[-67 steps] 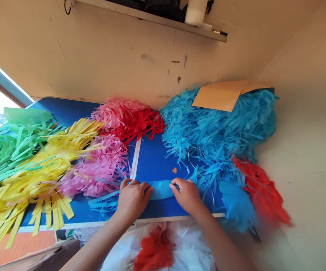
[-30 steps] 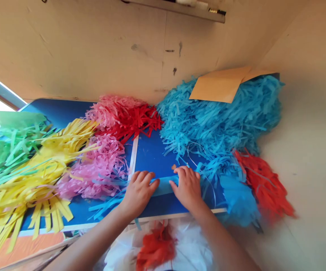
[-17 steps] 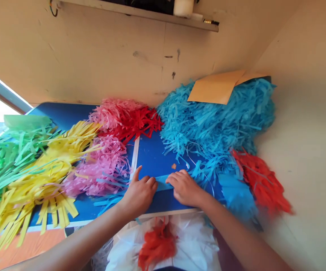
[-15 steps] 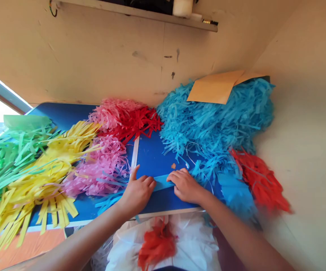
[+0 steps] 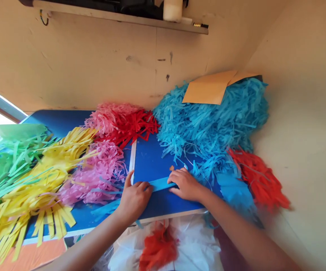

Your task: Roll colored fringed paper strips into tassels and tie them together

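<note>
A strip of blue tissue paper [image 5: 161,184] lies flat near the front of the blue table, stretched between my two hands. My left hand [image 5: 136,197] presses on its left end, fingers curled over it and thumb raised. Cut blue fringe trails out to the left of that hand, partly under the wrist. My right hand [image 5: 185,184] has its fingers bent down onto the strip's right end. Just behind the right hand, a thin white string [image 5: 189,156] loops by the big heap of blue shredded tissue paper [image 5: 208,120].
Green [image 5: 16,158], yellow [image 5: 44,169] and pink-purple fringes [image 5: 95,180] cover the table's left side. Red fringe [image 5: 140,126] lies at the back, another red bunch [image 5: 261,180] at right. Brown paper [image 5: 208,88] tops the blue heap. A shelf [image 5: 123,17] juts from the wall.
The view has shifted slightly, so the scene sits a little lower and further left. Both hands stay on the blue strip in nearly the same pose.
</note>
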A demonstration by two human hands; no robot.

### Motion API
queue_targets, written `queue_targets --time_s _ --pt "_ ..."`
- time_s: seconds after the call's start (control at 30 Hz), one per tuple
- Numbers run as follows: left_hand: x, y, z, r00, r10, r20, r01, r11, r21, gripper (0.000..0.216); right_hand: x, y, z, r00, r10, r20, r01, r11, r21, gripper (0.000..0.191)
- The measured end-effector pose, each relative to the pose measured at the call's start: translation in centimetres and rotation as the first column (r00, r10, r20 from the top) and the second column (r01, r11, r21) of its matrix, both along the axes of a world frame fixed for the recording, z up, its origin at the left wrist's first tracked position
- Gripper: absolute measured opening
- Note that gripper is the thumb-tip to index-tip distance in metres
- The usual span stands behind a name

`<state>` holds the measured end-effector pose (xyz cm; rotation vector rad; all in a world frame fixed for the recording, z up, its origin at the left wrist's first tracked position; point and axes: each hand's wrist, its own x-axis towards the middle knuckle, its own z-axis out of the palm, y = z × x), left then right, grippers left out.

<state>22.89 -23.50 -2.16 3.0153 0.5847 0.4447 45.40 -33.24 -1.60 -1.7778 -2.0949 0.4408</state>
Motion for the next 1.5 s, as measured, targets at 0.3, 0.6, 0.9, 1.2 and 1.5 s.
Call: queue_targets --time_s 0.3,0.6,0.9,1.2,1.5 --pt "-0.5 0.4 0.2 0.983 0.18 0.032 -0.164 0.946 -0.281 0.031 0.7 1.1 -0.6 0.987 -0.162 0.003 0.162 0.984 -0.078 0.02" --pt "0.4 1.5 0.8 0.954 0.259 -0.154 -0.287 0.934 -0.212 0.039 -0.6 2.0 -0.4 0.951 -0.281 0.125 0.296 0.947 -0.124 0.019" --pt "1.1 2.0 1.2 0.932 0.251 -0.263 -0.306 0.932 -0.195 0.035 -0.8 2.1 -0.4 0.943 -0.285 0.172 0.311 0.939 -0.15 0.02" --pt "0.6 1.7 1.0 0.974 0.187 -0.132 -0.199 0.976 -0.088 0.015 -0.6 2.1 -0.2 0.898 -0.389 0.206 0.404 0.914 -0.035 0.018" --pt "1.0 1.0 1.7 0.982 -0.131 -0.133 0.142 0.987 0.071 0.011 -1.5 1.7 0.0 0.888 0.185 0.422 -0.256 0.959 0.119 0.019"
